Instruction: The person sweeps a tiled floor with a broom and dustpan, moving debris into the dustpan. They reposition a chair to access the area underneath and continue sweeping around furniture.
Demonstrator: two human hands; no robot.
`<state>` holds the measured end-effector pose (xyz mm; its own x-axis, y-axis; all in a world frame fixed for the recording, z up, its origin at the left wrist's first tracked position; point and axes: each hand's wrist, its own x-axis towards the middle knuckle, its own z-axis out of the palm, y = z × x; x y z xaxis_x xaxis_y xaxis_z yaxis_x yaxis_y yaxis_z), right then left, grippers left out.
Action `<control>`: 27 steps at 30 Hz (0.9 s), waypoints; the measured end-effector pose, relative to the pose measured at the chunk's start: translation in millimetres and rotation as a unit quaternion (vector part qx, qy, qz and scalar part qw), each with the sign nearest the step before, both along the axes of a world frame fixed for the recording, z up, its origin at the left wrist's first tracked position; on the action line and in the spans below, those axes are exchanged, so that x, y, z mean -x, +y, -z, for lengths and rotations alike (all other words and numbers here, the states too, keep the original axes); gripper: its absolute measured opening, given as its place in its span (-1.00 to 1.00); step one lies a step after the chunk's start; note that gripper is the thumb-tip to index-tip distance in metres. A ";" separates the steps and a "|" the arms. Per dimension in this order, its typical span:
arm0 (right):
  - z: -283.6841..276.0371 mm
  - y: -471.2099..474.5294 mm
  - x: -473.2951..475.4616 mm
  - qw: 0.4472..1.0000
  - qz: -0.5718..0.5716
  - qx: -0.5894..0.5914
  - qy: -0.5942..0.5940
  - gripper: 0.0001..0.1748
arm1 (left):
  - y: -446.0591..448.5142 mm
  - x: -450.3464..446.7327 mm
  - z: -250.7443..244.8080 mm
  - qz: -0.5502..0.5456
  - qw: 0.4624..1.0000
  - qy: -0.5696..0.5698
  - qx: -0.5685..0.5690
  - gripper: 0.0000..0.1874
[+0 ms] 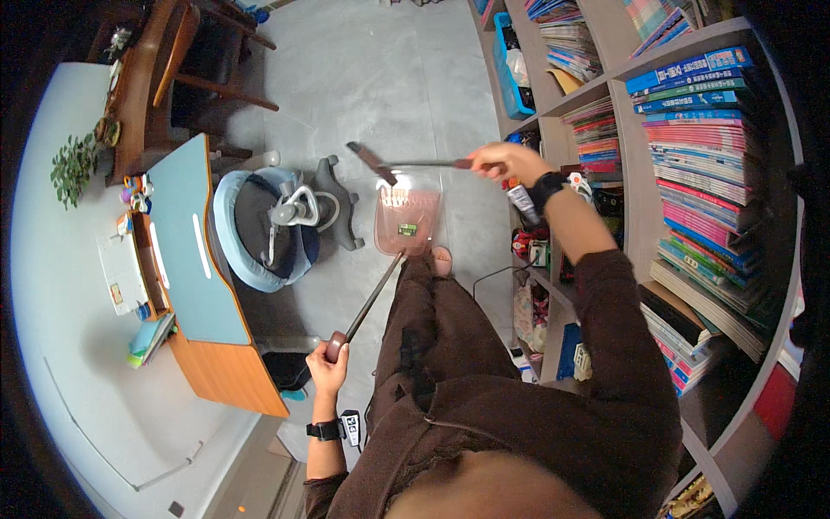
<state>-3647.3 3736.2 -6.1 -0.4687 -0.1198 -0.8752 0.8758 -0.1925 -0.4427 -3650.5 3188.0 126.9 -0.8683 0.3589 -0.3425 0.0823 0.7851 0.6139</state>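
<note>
At the lower left, my left hand (329,368) grips the brown end of the long handle of a translucent pink dustpan (408,224), whose pan lies on the grey floor in front of my feet. My right hand (509,163), raised at the right, is closed round the brown grip of a broom (375,163). The broom's narrow brown head is tilted just beyond the dustpan's toothed part; whether it touches the pan or floor cannot be told. A pink slipper (441,261) shows beside the pan's near right corner. Both wrists wear black straps.
Left of the dustpan stands a blue-rimmed swivel chair (259,230) with a dark wheeled base, beside a blue-topped desk (188,253). A wooden chair (214,91) stands farther off. Along the right runs a bookshelf (622,130) with books, toys and a blue basket (509,71). A black cable (489,277) hangs near it.
</note>
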 end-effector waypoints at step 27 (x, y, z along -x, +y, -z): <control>-69.8 62.1 -30.4 0.909 0.404 0.077 0.062 -0.89 | 106.1 132.3 58.9 0.060 0.998 -0.028 0.022 -0.63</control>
<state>-3616.8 3798.2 63.7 -0.5520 0.1904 -0.8118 0.3658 -0.8196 -0.4409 -3782.8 3294.1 68.0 -0.7992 0.4420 -0.4073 0.1435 0.7984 0.5848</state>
